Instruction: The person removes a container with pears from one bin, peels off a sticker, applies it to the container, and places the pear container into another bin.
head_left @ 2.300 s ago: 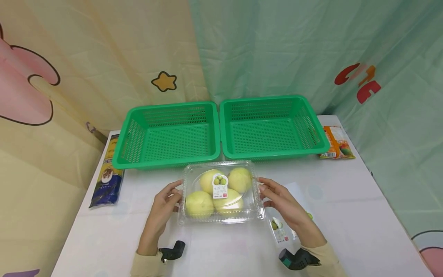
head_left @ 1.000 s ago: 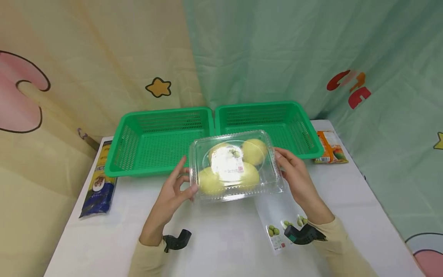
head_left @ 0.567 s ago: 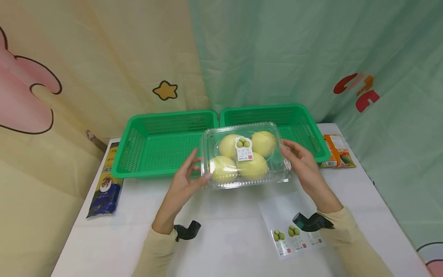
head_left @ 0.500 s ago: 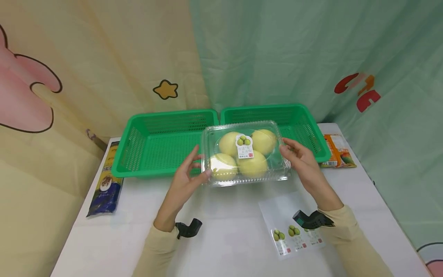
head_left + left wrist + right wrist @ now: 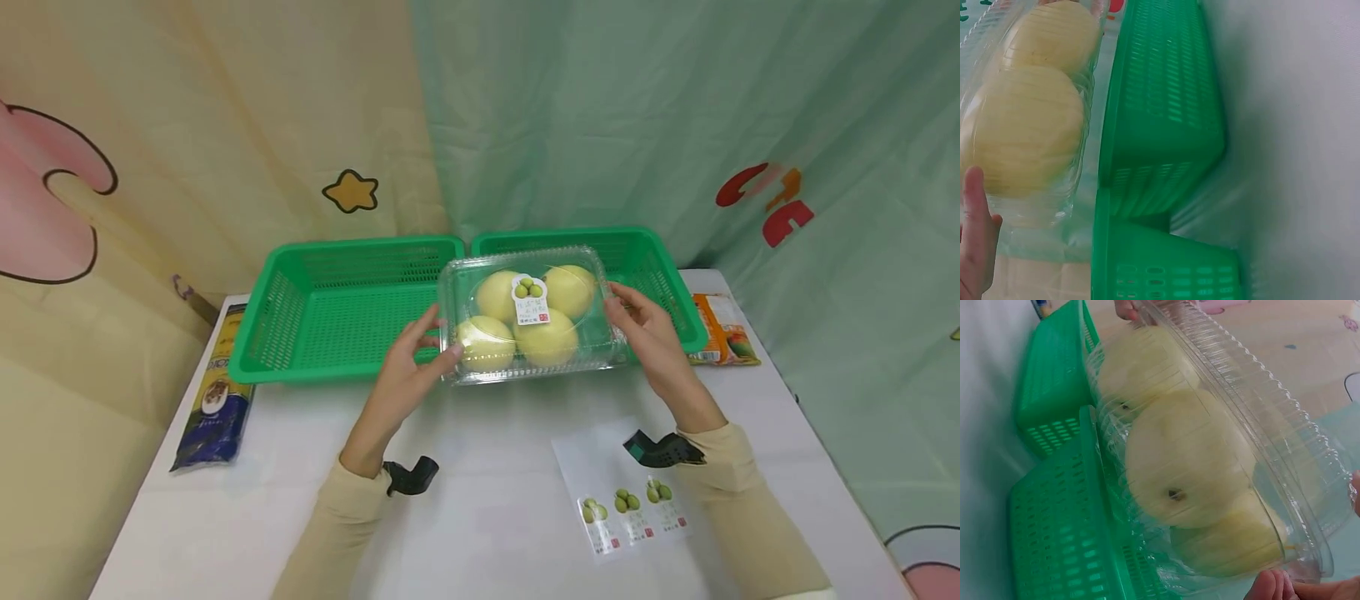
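Observation:
A clear plastic clamshell box [image 5: 480, 377] of several pale yellow-green pears [image 5: 546, 337] is held up between both hands, overlapping the right green basket [image 5: 667, 292] in the head view. On its lid is a white fruit label [image 5: 532, 310]. My left hand [image 5: 405, 375] grips the left side, thumb near the front corner and fingers along the edge. My right hand [image 5: 652, 346] grips the opposite side; some of its fingers are hidden. Seen from the right wrist, the box [image 5: 1310, 519] is tilted above the basket rims, and fingertips [image 5: 1266, 587] press its edge.
Left of the right basket stands a second green basket [image 5: 352, 325]. A sheet of fruit labels [image 5: 592, 458] lies under the right forearm. A blue-and-yellow packet [image 5: 213, 408] lies at the table's left edge, an orange packet [image 5: 727, 333] at the right.
Both hands have carried the pear box up, away and rightward, from in front of the baskets to over the right one. The label sheet, partly covered before, shows more fully.

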`<state>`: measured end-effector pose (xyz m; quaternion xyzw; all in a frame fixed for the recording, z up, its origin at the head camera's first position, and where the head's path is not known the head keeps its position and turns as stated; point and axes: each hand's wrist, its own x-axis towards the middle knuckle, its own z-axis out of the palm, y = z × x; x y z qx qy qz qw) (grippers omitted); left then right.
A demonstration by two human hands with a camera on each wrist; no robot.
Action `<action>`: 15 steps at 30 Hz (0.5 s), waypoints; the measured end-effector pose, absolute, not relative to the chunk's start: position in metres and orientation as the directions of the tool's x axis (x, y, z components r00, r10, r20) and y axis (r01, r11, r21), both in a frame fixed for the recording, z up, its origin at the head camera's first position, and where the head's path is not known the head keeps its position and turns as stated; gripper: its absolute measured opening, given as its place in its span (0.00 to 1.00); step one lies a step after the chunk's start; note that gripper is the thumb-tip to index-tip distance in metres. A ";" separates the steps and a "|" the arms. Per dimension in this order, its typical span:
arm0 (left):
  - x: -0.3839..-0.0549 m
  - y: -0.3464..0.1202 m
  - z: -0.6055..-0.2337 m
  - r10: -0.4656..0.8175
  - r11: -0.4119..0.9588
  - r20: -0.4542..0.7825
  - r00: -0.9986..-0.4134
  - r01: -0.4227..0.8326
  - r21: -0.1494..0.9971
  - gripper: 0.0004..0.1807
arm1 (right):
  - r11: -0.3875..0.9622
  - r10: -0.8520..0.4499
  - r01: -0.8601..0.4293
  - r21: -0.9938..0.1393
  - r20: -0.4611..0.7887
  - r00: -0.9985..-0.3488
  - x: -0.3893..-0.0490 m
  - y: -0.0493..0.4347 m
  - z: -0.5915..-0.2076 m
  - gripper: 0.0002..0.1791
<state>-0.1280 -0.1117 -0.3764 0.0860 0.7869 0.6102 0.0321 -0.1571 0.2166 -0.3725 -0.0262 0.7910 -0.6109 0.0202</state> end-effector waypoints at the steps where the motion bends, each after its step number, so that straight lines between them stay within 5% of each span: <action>1: -0.130 -0.111 -0.376 0.171 0.239 0.051 -0.984 0.092 0.967 0.43 | 0.261 -0.082 -0.021 -0.965 -0.001 -0.997 -0.159 0.218 -0.372 0.36; 15: -0.155 -0.090 -0.376 0.192 0.355 0.094 -0.977 0.158 0.921 0.40 | 0.311 -0.012 0.051 -0.949 -0.057 -0.998 -0.177 0.230 -0.372 0.38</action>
